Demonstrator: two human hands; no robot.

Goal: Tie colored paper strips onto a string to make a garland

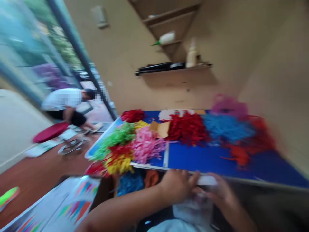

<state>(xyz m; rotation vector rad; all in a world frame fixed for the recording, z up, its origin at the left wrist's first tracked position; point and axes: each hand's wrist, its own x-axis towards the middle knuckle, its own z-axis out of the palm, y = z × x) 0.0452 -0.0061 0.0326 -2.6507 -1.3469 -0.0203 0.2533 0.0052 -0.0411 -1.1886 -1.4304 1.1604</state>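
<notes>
Both hands are together at the table's front edge, blurred by motion. My left hand has its fingers bent over the top of a translucent plastic bag, closed on it. From the other side my right hand grips the same bag, its fingers partly hidden. Between the hands shows a whitish flap; whether it is part of the bag I cannot tell. What the bag holds is too smeared to make out. Just beyond lie piles of pink strips and dark red strips on the blue table.
Green strips, yellow strips, blue strips and orange strips lie around the table. A box with printed sheets stands at lower left. A shelf holds bottles. Another person bends over at left.
</notes>
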